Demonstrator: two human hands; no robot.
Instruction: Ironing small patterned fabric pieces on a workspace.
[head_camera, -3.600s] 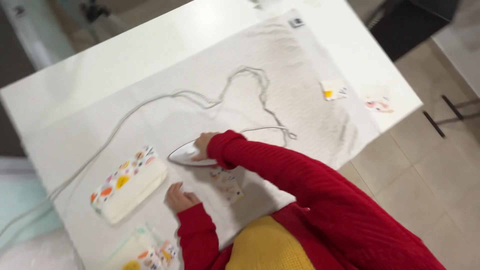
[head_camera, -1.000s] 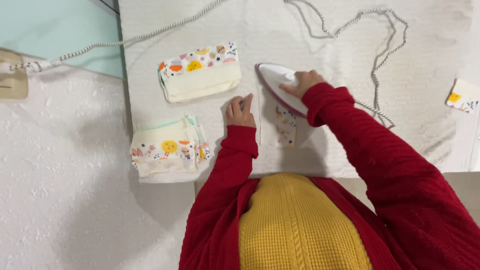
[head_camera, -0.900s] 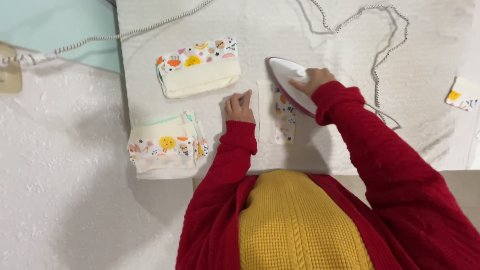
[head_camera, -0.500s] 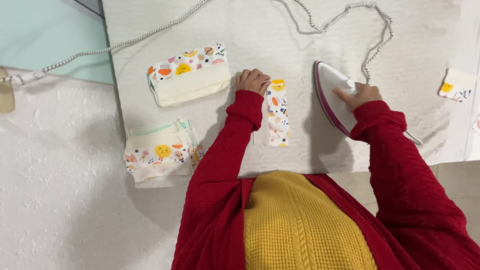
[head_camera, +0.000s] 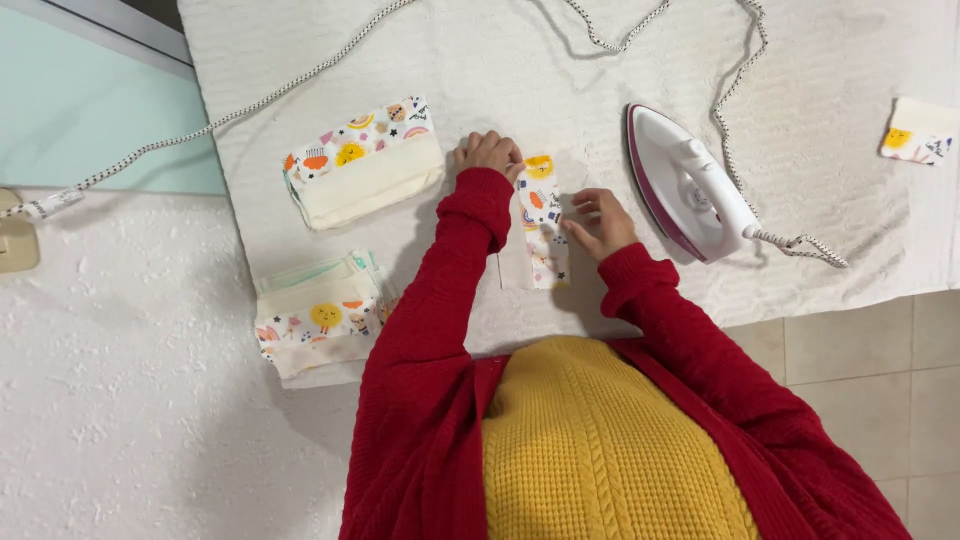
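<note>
- One narrow printed fabric strip (head_camera: 541, 222) is lying flat on the white ribbed cloth (head_camera: 480, 60) covering the table, right in front of the person and between the two hands.
- Its long axis is running from the near table edge away from the person, with the end bearing an orange and yellow print pointing to the far side.
- The left hand (head_camera: 489, 154) is resting curled at the strip's far end, fingertips touching its edge; whether it is pinching the fabric or only pressing on it cannot be told.
- The right hand (head_camera: 598, 221) is sitting just beside the strip's right edge, fingers loosely apart and touching the fabric, clamped on nothing.
- One white iron (head_camera: 686, 186) with a purple rim is lying on the cloth to the right of the right hand, free of both hands, its tip pointing to the far side.
- One braided cord (head_camera: 741, 90) is trailing from the iron's near end and looping across the far part of the cloth.
- Two stacks of folded fabric are lying to the left: one cream stack (head_camera: 362, 164) beside the left hand, one second stack (head_camera: 320, 312) at the near table edge.
- One small printed scrap (head_camera: 917, 132) is lying well apart at the right.
</note>
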